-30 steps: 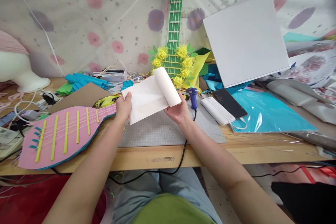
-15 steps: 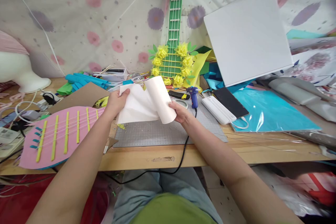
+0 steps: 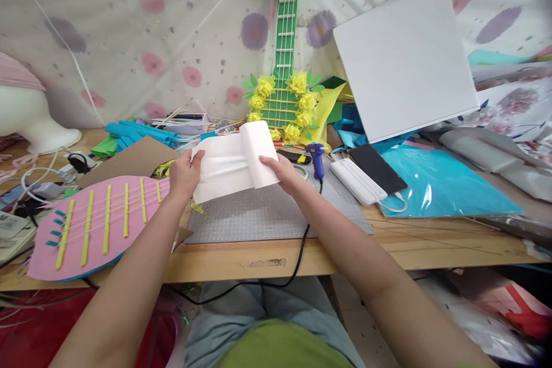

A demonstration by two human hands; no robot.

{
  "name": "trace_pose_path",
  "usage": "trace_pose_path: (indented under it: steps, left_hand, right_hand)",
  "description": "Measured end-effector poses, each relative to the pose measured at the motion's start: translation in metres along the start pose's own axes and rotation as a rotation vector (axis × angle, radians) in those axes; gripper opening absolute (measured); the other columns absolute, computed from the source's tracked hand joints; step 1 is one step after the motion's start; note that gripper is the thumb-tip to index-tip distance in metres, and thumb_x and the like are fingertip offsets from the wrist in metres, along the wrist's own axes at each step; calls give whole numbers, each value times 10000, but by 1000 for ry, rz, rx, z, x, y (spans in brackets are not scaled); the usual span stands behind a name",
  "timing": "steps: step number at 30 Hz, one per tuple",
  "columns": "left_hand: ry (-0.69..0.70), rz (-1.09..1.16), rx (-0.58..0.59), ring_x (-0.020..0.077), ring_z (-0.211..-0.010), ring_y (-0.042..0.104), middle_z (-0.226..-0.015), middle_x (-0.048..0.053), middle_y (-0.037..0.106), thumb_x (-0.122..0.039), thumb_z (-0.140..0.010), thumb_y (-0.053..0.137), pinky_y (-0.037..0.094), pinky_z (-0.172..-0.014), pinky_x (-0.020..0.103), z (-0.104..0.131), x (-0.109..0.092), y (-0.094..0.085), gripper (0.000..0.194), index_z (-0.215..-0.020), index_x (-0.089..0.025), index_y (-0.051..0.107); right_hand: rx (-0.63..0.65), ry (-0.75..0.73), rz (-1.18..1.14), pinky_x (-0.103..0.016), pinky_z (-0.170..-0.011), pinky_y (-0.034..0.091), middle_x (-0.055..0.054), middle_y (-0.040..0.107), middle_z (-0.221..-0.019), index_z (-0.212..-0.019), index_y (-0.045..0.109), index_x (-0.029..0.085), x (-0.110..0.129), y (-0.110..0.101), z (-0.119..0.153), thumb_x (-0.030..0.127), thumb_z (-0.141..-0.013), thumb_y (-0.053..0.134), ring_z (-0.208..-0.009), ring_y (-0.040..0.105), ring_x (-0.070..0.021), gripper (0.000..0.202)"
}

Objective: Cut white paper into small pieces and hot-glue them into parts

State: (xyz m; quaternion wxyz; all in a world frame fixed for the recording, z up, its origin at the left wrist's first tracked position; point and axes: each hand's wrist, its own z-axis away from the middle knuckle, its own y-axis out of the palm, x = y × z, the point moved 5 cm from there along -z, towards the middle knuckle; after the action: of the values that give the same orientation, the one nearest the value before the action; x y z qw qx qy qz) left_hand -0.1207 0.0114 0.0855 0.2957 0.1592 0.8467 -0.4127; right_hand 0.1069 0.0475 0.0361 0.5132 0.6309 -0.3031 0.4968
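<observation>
Above the grey cutting mat (image 3: pixel 259 224) I hold a roll of white paper (image 3: pixel 260 152) with a sheet pulled out from it to the left. My left hand (image 3: pixel 186 172) pinches the free edge of the sheet, thumb on top. My right hand (image 3: pixel 282 169) grips the roll at its right side, with the thumb lying over the front. The sheet between them is fairly flat, with a few creases across it. I cannot tell whether the paper is tissue or thin fabric-like stock.
A blue glue gun (image 3: pixel 317 161) stands right of the mat, its black cord crossing the table edge. A pink guitar-shaped piece (image 3: pixel 116 213) lies left. Behind stands a green guitar (image 3: pixel 284 63) with yellow flowers. A white power strip (image 3: pixel 357 181) and blue sheets (image 3: pixel 448 184) lie right.
The roll has turned and stands less tilted, and the sheet between my hands is drawn flatter. My right hand has shifted left and up, with its thumb now over the roll.
</observation>
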Motion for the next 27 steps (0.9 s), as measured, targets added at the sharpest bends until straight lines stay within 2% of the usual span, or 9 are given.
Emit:
trace_pose_path:
  steps: [3, 7, 10, 13, 17, 20, 23, 25, 27]
  left_hand:
    - [-29, 15, -30, 182, -691, 544, -686, 42, 585, -442, -781, 451, 398, -689, 270, -2, 15, -8, 336, -858, -156, 611]
    - [-118, -69, -200, 173, -666, 527, -688, 37, 587, -434, -805, 415, 401, -660, 275, -12, 50, -41, 340, -816, -142, 589]
    - [-111, -120, -156, 171, -663, 524, -687, 48, 595, -473, -807, 403, 408, -665, 282, -16, 58, -48, 384, -779, -138, 587]
    - [-112, -51, -150, 188, -677, 556, -700, 58, 613, -502, -797, 394, 427, -671, 290, -14, 48, -38, 408, -797, -147, 597]
    - [-193, 180, -168, 200, -762, 591, -801, 62, 643, -495, -770, 436, 455, -702, 289, -11, 35, -20, 383, -859, -163, 606]
    - [-305, 410, -180, 184, -787, 594, -880, 76, 645, -481, -776, 427, 474, -695, 280, -10, 33, -8, 391, -892, -151, 601]
    - [-380, 579, -167, 163, -780, 591, -920, 84, 641, -446, -784, 428, 481, -683, 264, -5, 33, 11, 379, -940, -141, 590]
    - [-359, 601, -73, 161, -753, 589, -879, 81, 646, -416, -757, 480, 475, -673, 264, 2, 31, 29, 343, -907, -132, 600]
    - [-363, 544, 135, 174, -675, 581, -770, 71, 644, -424, -729, 507, 458, -614, 280, 13, 30, 53, 330, -839, -129, 608]
  right_hand:
    - [-47, 1, -1, -336, -677, 512, -56, 653, -862, -918, 584, 168, 5, -9, -5, 361, -598, 695, -692, 607, -169, 390]
    - [-274, -122, 0, -350, -655, 524, -52, 640, -843, -904, 565, 180, 30, -47, -8, 359, -610, 679, -737, 598, -184, 362]
    - [-206, -182, 203, -357, -685, 514, -38, 622, -889, -918, 564, 198, 55, -55, -5, 301, -581, 701, -812, 585, -201, 378]
    - [-207, -254, 327, -368, -752, 489, -18, 596, -889, -880, 564, 213, 79, -52, 3, 201, -560, 697, -941, 542, -228, 347]
    - [-222, -340, 415, -395, -806, 450, -13, 580, -877, -830, 560, 220, 101, -46, 14, 123, -545, 677, -1040, 481, -267, 322]
    - [-245, -390, 504, -400, -830, 431, -5, 568, -909, -835, 557, 236, 106, -46, 12, 142, -515, 696, -1071, 453, -268, 362]
    - [-317, -485, 479, -395, -847, 419, 8, 550, -964, -892, 536, 259, 102, -47, -4, 195, -498, 709, -1072, 445, -246, 435]
    - [-339, -480, 409, -400, -835, 422, 7, 551, -963, -913, 513, 257, 93, -46, -21, 224, -487, 713, -1026, 471, -234, 471]
    - [-335, -406, 392, -413, -827, 425, 2, 556, -947, -906, 495, 243, 81, -42, -40, 249, -456, 731, -976, 495, -229, 508]
